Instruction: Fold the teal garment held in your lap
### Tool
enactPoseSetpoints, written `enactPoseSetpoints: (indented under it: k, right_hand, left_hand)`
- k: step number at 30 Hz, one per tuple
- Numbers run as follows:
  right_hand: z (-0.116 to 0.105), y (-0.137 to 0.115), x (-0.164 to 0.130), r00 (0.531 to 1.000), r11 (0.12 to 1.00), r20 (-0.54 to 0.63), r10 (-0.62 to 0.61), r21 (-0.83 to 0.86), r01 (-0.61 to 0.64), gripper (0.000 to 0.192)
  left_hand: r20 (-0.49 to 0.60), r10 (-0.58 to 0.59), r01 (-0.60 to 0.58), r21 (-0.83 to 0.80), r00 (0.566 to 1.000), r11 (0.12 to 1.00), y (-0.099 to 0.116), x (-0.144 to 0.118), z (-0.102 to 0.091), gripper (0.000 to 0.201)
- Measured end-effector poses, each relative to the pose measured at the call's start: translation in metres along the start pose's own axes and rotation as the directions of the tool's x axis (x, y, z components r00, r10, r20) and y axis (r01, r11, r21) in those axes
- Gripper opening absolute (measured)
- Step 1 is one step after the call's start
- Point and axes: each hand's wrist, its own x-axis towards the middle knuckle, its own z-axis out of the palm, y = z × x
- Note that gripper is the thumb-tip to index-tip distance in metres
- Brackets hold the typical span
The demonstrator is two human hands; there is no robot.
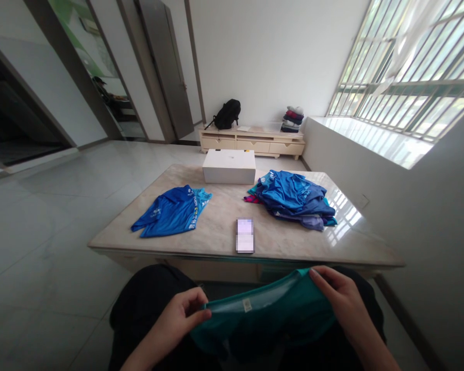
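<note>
A teal shirt [263, 322] is stretched over my lap, below the near edge of the marble table [216, 226]. My left hand [180, 314] pinches its left edge and my right hand [338, 296] grips its right edge near the collar; a small white label shows between them. On the table, a folded blue shirt [172, 211] lies at the left. At the right sits a loose pile of blue and purple clothes [294, 198]. A phone [245, 235] lies near the front edge, in the middle.
A white box [229, 166] stands at the table's far side. Behind it, a low cabinet [251, 144] holds a black backpack [227, 113] and stacked clothes [293, 119]. A barred window [410, 77] fills the right wall. Doorways open at the left.
</note>
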Motion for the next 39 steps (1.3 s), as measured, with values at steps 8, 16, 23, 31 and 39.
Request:
enactPoseSetpoints:
  k: [8,16,23,31,39]
  right_hand:
    - [0.006,0.008,0.006,0.991,0.976,0.019,-0.133,-0.169,0.135,0.043]
    - [0.021,0.005,-0.011,0.988,0.991,0.147,-0.049,-0.116,0.066,0.049]
    - [0.088,0.003,-0.051,0.901,0.994,0.432,0.034,0.081,-0.076,0.051]
    - [0.110,0.011,-0.061,0.895,0.975,0.403,-0.191,-0.031,0.222,0.039]
    - [0.110,0.002,-0.058,0.796,0.853,0.411,-0.445,-0.077,0.517,0.028]
  left_hand:
    - [-0.350,0.306,-0.197,0.314,0.885,0.929,0.002,0.012,0.006,0.037]
    - [-0.406,0.083,-0.064,0.059,0.910,0.996,0.014,-0.001,0.042,0.054]
    - [-0.167,-0.045,-0.021,-0.373,0.985,0.927,0.022,0.010,0.096,0.057]
    - [-0.128,0.089,-0.122,-0.279,0.988,0.953,0.027,0.004,0.109,0.049]
    - [-0.219,0.138,-0.152,-0.047,0.966,0.987,0.027,-0.004,0.104,0.044]
